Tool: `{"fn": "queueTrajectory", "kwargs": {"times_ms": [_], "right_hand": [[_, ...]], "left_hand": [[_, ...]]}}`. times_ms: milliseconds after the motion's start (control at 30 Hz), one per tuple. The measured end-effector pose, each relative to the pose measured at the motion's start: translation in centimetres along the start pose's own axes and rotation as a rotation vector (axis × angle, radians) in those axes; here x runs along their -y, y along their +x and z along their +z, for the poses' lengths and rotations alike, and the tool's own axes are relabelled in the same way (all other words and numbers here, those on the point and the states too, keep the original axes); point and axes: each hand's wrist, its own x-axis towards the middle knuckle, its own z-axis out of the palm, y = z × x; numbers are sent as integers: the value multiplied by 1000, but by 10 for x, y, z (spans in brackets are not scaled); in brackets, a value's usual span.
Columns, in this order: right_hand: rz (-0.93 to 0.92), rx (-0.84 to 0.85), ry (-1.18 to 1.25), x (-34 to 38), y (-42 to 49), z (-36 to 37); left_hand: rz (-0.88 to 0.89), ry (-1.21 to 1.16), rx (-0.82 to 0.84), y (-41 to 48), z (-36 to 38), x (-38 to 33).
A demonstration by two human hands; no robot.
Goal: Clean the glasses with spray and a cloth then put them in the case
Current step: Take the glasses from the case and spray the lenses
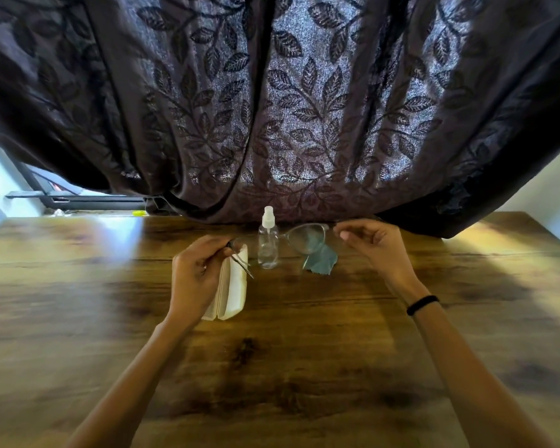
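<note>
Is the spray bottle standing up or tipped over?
Standing up: the spray bottle sits on its base on the table, nozzle pointing up.

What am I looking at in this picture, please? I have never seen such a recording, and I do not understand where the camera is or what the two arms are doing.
There is no machine here. The one picture comes from a wide-angle camera worn on a person's head. It looks forward and down, so both arms are that person's own. The left hand and the right hand each hold one end of the glasses above a wooden table. On the table stands a clear spray bottle. Beside it lie a blue cloth and a white case, which is partly hidden by the left hand. A dark curtain with a leaf pattern hangs behind.
</note>
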Motion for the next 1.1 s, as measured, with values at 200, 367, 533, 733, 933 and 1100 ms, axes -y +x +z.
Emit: {"fn": "queueTrajectory", "kwargs": {"times_ms": [200,367,533,733,933,1100], "right_hand": [[-10,12,-198,-18,26,36],[4,150,-285,-20,45,76],[30,247,-254,-16,54,88],[6,305,-271,-19,56,92],[42,230,-249,-19,47,84],[37,-51,-155,-22,36,67]], "left_hand": [[54,36,-8,5,-17,2],[65,76,-12,1,-21,7],[71,90,-33,2,-27,4],[78,81,-45,4,-29,7],[93,74,-49,7,-27,4],[88,87,-38,9,-21,2]]}}
